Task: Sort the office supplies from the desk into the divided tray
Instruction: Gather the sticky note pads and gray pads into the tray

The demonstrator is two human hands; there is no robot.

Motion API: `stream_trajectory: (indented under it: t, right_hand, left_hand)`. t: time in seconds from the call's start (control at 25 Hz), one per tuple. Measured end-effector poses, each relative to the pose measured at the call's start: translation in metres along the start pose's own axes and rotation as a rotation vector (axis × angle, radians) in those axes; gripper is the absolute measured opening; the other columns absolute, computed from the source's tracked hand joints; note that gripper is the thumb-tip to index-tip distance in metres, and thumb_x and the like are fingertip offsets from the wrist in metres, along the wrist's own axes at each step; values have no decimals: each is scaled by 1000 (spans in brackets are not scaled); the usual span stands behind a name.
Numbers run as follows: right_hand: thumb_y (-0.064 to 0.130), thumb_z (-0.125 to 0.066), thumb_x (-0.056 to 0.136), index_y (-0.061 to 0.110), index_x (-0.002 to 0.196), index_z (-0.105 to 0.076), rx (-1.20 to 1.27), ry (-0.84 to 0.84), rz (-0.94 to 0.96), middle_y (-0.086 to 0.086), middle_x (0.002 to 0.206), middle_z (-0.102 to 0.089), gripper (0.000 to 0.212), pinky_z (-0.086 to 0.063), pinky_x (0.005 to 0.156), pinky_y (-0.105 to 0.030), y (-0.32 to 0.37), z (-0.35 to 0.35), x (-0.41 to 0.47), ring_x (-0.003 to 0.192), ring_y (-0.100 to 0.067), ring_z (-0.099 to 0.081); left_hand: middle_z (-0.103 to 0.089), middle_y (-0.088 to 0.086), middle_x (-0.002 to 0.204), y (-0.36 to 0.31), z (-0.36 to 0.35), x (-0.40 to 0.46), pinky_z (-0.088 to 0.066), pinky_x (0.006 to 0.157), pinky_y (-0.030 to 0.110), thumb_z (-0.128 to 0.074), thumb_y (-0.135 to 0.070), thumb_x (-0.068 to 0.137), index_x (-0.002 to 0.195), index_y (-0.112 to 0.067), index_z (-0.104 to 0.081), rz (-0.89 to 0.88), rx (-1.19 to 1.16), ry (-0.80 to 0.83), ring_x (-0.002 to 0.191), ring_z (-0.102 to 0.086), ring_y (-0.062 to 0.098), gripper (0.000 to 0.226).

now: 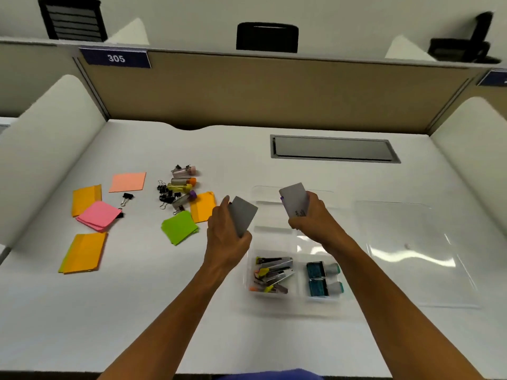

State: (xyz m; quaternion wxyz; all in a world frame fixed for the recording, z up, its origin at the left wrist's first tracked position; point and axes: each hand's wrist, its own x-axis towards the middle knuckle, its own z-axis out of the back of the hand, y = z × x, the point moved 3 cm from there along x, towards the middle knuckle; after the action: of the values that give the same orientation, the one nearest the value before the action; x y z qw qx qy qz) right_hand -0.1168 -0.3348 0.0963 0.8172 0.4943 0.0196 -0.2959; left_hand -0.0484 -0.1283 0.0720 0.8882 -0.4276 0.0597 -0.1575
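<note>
My left hand (229, 234) grips one grey card stack (242, 219); my right hand (308, 223) grips another (295, 200), long axes tilted upright. Divided tray (299, 300) lies directly below the right hand, nearer it; its far compartments look free.

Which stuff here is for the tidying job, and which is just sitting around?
For the job:
divided tray
grey packs in the left hand and right hand
sticky notes
binder clips
highlighters

Just sitting around:
clear lid
desk hatch
sign 305
chairs
</note>
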Motion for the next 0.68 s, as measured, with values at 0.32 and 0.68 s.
stream_trajectory:
  t: [0.32,0.68]
  right_hand:
    - [3,-68,81,15,142,-33,130,-82,-108,-4,123,-45,72,-48,64,-21,-57,72,-19,99,-21,-53]
    - [15,-60,86,18,138,-36,299,-184,-226,-7,127,-50,57,-51,74,-28,-99,112,-17,107,-29,-56]
  left_hand:
    - [-44,1,134,-64,-73,16,-36,99,37,-74,-16,72,139,-22,-34,-205,210,364,118,-43,23,78]
    - [-35,0,130,-95,-158,27,-42,92,27,-70,-11,72,139,-21,-37,-406,399,690,116,-39,20,75]
